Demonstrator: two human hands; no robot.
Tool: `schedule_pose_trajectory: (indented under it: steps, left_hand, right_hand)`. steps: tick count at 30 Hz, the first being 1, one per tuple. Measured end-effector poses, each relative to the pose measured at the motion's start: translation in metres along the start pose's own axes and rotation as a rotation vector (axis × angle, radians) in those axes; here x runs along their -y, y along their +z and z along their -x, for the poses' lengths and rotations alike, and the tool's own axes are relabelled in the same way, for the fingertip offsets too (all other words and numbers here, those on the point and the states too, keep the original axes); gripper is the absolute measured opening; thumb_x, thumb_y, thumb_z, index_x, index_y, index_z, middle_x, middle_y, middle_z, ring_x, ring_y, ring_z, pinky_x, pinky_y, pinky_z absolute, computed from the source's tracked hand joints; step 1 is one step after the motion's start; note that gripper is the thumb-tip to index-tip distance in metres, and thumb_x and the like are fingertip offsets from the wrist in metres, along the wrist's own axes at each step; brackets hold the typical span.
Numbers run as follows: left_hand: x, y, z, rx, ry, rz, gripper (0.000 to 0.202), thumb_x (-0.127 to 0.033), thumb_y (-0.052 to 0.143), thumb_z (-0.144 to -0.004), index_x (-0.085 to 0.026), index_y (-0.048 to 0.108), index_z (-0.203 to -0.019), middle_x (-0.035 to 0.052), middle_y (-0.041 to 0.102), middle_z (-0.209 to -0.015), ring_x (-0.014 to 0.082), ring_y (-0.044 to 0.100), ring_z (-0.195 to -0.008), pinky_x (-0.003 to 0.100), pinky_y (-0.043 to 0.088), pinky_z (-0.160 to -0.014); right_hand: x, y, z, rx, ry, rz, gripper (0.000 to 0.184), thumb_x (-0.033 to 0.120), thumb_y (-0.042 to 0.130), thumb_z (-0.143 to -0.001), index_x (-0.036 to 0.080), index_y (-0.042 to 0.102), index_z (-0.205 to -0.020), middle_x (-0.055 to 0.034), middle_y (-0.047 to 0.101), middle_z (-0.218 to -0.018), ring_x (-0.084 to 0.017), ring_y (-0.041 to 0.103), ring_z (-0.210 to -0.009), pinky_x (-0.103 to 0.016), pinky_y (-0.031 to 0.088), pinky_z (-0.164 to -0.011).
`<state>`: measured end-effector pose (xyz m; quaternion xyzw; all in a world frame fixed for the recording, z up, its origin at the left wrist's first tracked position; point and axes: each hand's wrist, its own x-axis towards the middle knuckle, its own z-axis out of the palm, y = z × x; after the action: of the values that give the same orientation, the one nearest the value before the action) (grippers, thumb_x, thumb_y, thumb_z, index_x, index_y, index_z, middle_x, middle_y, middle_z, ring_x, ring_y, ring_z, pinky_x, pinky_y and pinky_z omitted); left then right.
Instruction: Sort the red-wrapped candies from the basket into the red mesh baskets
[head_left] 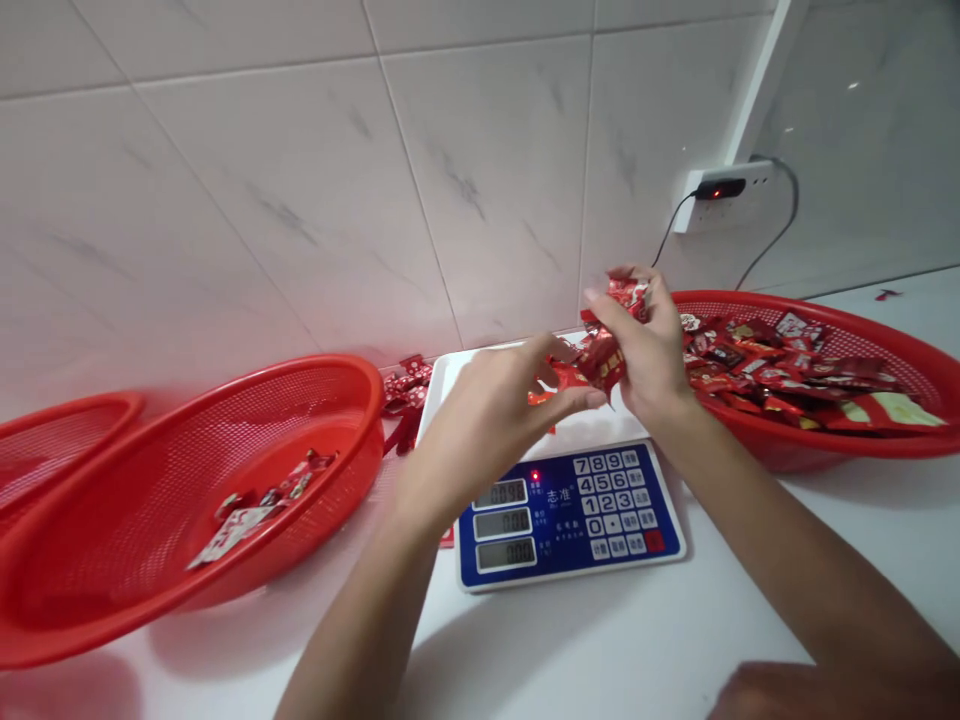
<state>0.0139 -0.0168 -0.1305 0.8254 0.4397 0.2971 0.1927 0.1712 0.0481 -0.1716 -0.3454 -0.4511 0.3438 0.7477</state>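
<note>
My hands meet in the air above the white platform of a digital weighing scale (570,515). My right hand (645,350) grips a bunch of red wrapped sweets (604,360), with more at its fingertips. My left hand (487,430) pinches the red wrappers from the near side, and a few strips hang below. To the right, a red mesh basket (907,345) holds a heap of red wrapped sweets (765,370). To the left, a second red mesh basket (352,400) holds a few packets (255,510). The scale's display shows lit digits that are too small to read.
A third red basket (67,440) sits at the far left. Loose red sweets (405,395) lie against the tiled wall (300,150). A plugged-in wall socket (720,190) trails dark cables. A dark blurred shape (795,695) intrudes at the bottom edge.
</note>
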Motion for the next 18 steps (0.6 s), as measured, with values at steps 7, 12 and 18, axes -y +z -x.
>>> schedule_pose_trajectory:
  steps: [7,12,18]
  left_hand:
    - [-0.001,0.013,-0.006,-0.11,0.037,0.005,0.011,-0.021,0.06,-0.089,-0.019,0.065,-0.098,0.0015,0.077,-0.087,0.0167,0.071,-0.077,0.028,0.051,-0.07]
    - [0.017,-0.006,-0.012,-0.243,-0.084,-0.129,0.013,-0.017,0.055,-0.086,-0.019,0.066,-0.091,0.0026,0.074,-0.08,0.0178,0.067,-0.073,0.027,0.046,-0.065]
    - [0.039,-0.022,-0.012,-0.222,-0.188,-0.344,0.017,-0.028,0.056,-0.092,-0.023,0.067,-0.104,0.0046,0.075,-0.092,0.0237,0.067,-0.085,0.032,0.044,-0.071]
  right_hand:
    - [-0.006,0.004,0.006,0.047,0.042,0.041,0.039,0.041,0.075,-0.068,0.027,0.053,-0.097,0.0042,0.053,-0.083,-0.011,0.055,-0.07,-0.025,0.049,-0.064]
    - [-0.011,0.001,0.001,0.069,0.027,0.08,0.032,0.034,0.074,-0.067,0.025,0.058,-0.094,0.0038,0.058,-0.086,-0.01,0.055,-0.07,-0.022,0.049,-0.061]
    - [-0.005,-0.013,-0.02,-0.079,0.365,-0.105,0.043,0.026,0.075,-0.06,0.025,0.057,-0.099,0.0065,0.057,-0.075,-0.011,0.057,-0.062,-0.021,0.045,-0.048]
